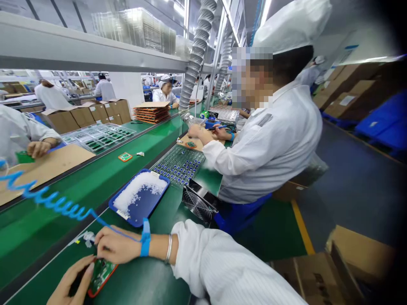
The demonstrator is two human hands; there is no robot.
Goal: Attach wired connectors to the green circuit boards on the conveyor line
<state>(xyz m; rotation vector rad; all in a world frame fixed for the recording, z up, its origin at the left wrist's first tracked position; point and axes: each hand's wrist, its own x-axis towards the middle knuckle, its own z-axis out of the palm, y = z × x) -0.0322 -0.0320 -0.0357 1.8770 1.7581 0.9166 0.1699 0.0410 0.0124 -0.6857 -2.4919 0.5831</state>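
Observation:
A green circuit board [103,273] with an orange-red edge is gripped at its left side between the thumb and fingers of my left hand [73,281], low at the left. My right hand [117,246], with a blue wrist strap [145,238] and its coiled blue cord [52,203], is bent over the board's upper end. Its fingertips are pinched together there, and whatever lies between them is hidden. Just beyond those fingers, small whitish pieces [89,238] lie on the green bench. A blue tray [140,212] of small white pieces stands ahead of my right hand.
A black fan [199,203] stands right of the tray, beside a clear tray of small blue parts [179,165]. A co-worker [263,135] sits at the right. On the green belt [95,173] lies another orange-edged board [125,157]. Another person's hand [38,148] holds a green board across it.

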